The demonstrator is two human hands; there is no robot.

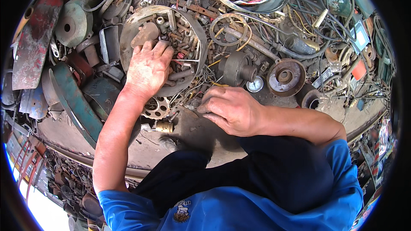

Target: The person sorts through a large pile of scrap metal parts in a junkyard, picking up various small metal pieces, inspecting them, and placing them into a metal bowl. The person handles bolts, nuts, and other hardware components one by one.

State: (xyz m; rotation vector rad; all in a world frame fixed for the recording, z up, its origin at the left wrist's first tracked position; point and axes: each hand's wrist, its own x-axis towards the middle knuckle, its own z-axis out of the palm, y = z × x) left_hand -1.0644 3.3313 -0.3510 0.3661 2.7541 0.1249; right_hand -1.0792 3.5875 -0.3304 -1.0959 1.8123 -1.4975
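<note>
My left hand reaches over the near rim of a round metal basin filled with bolts and small metal fittings. Its bent fingers are closed at the near edge of a flat, rounded rusty metal piece; the thumb is hidden. To the right, my right hand hovers above the ground near the basin, fingers curled together in a pinch. Whatever lies between those fingertips is too dark and small to make out. Below the basin are a toothed metal wheel with holes and a brass-coloured cylindrical fitting.
Right of the basin stand a dark motor-like part, a round gauge and a rusty pulley-like wheel. A larger bowl sits behind. Curved green metal sheets crowd the left. Cables tangle at the far right.
</note>
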